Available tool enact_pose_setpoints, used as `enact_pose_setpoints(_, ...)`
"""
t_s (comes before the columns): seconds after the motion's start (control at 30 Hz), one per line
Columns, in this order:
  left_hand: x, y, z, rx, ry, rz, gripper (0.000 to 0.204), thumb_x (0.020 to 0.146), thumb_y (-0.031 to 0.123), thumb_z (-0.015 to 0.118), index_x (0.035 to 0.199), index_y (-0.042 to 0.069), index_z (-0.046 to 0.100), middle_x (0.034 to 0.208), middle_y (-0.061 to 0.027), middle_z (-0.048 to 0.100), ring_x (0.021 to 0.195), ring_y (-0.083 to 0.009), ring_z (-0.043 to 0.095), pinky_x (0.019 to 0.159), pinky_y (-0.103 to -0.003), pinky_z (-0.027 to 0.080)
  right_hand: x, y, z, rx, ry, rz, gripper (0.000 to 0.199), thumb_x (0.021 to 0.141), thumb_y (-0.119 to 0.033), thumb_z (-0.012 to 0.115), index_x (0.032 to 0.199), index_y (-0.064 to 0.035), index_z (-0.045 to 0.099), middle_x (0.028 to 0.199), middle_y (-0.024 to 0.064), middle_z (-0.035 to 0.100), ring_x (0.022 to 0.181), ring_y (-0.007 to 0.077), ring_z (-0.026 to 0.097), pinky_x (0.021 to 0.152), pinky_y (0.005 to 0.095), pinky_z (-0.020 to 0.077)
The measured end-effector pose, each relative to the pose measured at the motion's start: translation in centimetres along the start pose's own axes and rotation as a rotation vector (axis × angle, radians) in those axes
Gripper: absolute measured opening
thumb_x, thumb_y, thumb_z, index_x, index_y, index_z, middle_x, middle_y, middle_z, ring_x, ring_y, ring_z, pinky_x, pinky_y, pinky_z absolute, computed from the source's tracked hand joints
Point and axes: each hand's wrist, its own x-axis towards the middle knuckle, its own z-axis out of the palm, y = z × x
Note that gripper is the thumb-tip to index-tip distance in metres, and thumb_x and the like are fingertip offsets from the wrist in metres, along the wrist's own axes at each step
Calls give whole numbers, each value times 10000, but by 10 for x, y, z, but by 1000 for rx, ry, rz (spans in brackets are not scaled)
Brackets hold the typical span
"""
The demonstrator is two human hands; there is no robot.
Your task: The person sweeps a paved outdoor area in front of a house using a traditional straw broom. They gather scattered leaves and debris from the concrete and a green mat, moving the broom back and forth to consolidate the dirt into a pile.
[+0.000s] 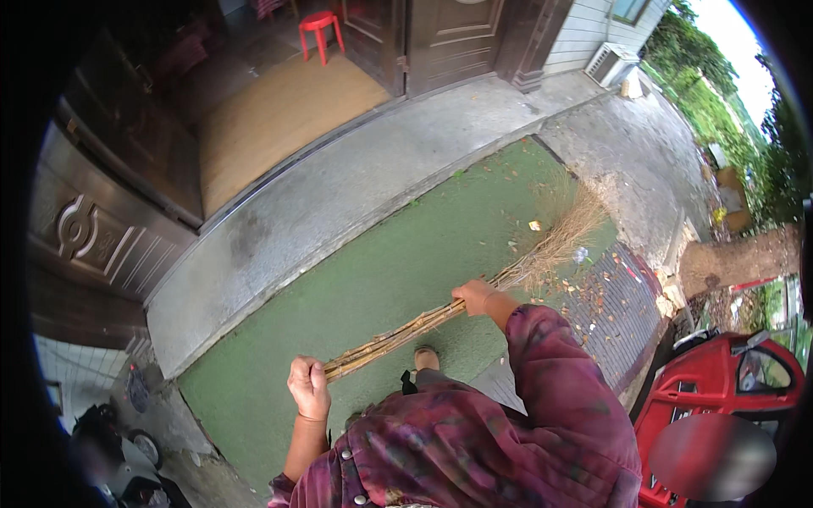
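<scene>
A long broom (398, 336) of bundled stalks lies slantwise across the view, held in both my hands. Around its lower-left end my left hand (308, 387) is closed in a fist. Farther up the handle, my right hand (477, 296) grips the stalks just below where they fan out. The brushy twig head (566, 233) spreads over the right end of the green mat (339, 296). Dry leaves and bits of litter, among them a clear crumpled plastic piece (580, 254), lie around the bristles.
A raised concrete step (279, 229) runs along the open brown doors (453, 42). Inside stands a red stool (321, 32). At right are a ribbed ramp (610, 296), a tree trunk (737, 262) and a red vehicle (720, 381). A motorbike (127, 449) stands at lower left.
</scene>
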Motion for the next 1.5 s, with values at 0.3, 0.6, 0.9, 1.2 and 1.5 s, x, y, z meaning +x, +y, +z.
enact_pose_setpoints(0.3,139,96,17,-357,-38,264,376,853,372,583,731,36,465,687,-60,464,646,-146,418,598,-277,339,-82,19,-75,63,371,-97,205,647,-121,599,851,-108,586,707,108,626,764,319,635,750,461,448)
enact_pose_setpoints(0.6,348,196,79,-362,-309,907,526,781,516,659,711,30,471,620,-57,442,555,-170,414,521,-293,311,-4,-4,-113,568,486,45,294,630,-134,674,901,-113,561,783,116,608,797,358,601,891,470,415)
enact_pose_setpoints(0.9,449,271,202,-490,-810,1148,413,650,293,813,871,30,583,640,-102,546,534,-248,552,469,-339,427,-36,-64,-239,560,1146,483,950,652,-235,809,1409,-30,272,1356,205,429,1209,396,444,1036,470,330)
enact_pose_setpoints(1.2,347,302,249,-1511,-1779,1233,940,707,598,704,1320,-40,385,1214,-254,536,966,-277,627,702,-331,534,-112,-193,-269,207,1821,419,773,714,-128,778,1351,18,365,952,146,639,777,300,655,647,383,521)
enact_pose_setpoints(1.5,58,172,334,-518,-1854,1482,1136,630,345,827,1474,114,103,1435,-264,226,1370,-434,180,1124,-525,153,-288,-340,-189,23,2295,450,539,651,-54,766,1052,-80,408,829,45,545,666,166,572,631,336,496)
